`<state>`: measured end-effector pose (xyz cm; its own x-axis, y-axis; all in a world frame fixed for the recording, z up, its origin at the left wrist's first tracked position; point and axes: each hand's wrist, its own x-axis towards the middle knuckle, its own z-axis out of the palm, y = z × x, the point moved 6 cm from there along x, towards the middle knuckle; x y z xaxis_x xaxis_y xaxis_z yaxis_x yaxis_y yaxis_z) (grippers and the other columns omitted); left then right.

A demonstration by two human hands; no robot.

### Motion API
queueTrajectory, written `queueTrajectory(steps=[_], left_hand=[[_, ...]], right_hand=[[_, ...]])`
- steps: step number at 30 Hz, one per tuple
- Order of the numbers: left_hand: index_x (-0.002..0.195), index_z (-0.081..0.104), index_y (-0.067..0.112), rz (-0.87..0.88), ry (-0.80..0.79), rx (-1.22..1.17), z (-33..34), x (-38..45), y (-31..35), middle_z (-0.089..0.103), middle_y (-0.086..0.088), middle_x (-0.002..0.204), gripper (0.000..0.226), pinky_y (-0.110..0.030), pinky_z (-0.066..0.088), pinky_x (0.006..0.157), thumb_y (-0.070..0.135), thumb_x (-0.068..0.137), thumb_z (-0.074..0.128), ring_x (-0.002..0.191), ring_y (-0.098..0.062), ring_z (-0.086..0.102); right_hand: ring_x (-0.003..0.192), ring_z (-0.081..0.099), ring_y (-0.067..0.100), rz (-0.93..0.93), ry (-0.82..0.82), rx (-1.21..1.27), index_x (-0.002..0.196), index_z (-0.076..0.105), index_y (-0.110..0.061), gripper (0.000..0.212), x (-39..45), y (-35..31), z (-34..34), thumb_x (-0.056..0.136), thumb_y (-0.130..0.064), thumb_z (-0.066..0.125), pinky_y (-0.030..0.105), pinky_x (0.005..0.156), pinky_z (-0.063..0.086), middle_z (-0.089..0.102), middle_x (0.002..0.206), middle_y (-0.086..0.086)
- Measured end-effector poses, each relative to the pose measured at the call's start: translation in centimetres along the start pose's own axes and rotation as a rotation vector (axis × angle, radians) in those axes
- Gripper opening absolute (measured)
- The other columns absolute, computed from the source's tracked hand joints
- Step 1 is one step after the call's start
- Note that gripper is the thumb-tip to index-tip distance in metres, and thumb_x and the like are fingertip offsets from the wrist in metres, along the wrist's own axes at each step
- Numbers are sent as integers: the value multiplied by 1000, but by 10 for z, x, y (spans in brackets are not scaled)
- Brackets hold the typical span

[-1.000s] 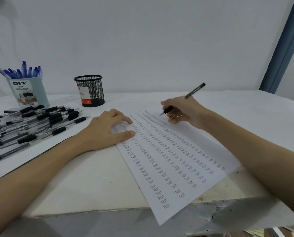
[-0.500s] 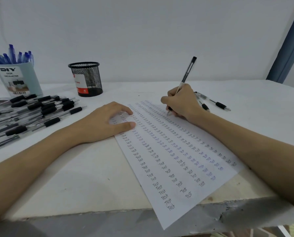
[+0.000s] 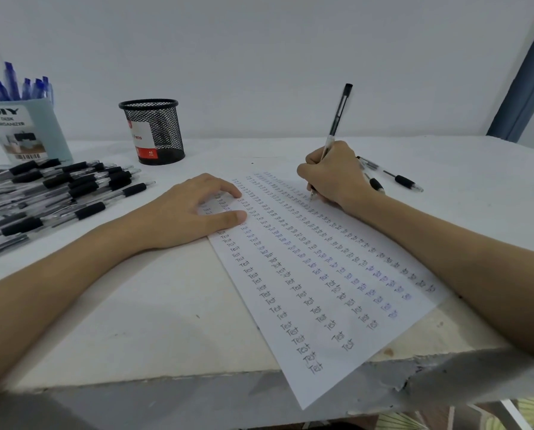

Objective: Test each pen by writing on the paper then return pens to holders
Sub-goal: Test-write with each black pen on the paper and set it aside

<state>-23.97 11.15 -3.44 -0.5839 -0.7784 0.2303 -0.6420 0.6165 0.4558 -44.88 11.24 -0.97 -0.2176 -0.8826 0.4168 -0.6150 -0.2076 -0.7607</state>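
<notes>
Gripping a pen tip-down on the paper, the right hand writes while the left hand lies flat there, loose pens piled beside two holders on the table.

White paper bearing rows of black and blue handwriting; black mesh holder with a red-and-white label; pale blue holder of blue pens; clear pens with black grips; white table.
</notes>
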Motion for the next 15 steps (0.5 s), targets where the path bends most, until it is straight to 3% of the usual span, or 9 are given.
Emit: queueTrajectory(steps=[3, 7, 11, 15], left_hand=[[111, 53, 44, 5, 3, 1, 0, -1, 1, 49, 16, 122, 65, -13, 29, 90, 79, 57, 41, 113, 1, 43], [112, 53, 43, -8, 0, -6, 0, -1, 1, 49, 17, 122, 68, -13, 29, 90, 79, 56, 41, 113, 1, 43], [113, 54, 42, -8, -2, -16, 0, -1, 1, 50, 16, 122, 59, -3, 28, 87, 73, 63, 49, 112, 1, 43], [111, 54, 43, -7, 5, -16, -1, -2, 2, 49, 16, 123, 66, -15, 29, 93, 78, 57, 42, 114, 1, 43]], right_hand=[[29, 47, 2, 4, 4, 10, 43, 25, -15, 43, 0, 1, -1, 73, 6, 49, 14, 33, 23, 25, 44, 3], [30, 47, 1, 10, -14, -4, 42, 25, -15, 45, -1, 0, 0, 75, 6, 49, 13, 30, 23, 23, 35, -4], [24, 41, 2, 26, 9, -3, 43, 30, -12, 40, -1, 0, -2, 75, 5, 48, 13, 29, 24, 35, 49, 6], [25, 43, 2, 27, 13, -13, 45, 29, -13, 39, -1, -1, -1, 74, 6, 47, 13, 30, 23, 33, 53, 7]])
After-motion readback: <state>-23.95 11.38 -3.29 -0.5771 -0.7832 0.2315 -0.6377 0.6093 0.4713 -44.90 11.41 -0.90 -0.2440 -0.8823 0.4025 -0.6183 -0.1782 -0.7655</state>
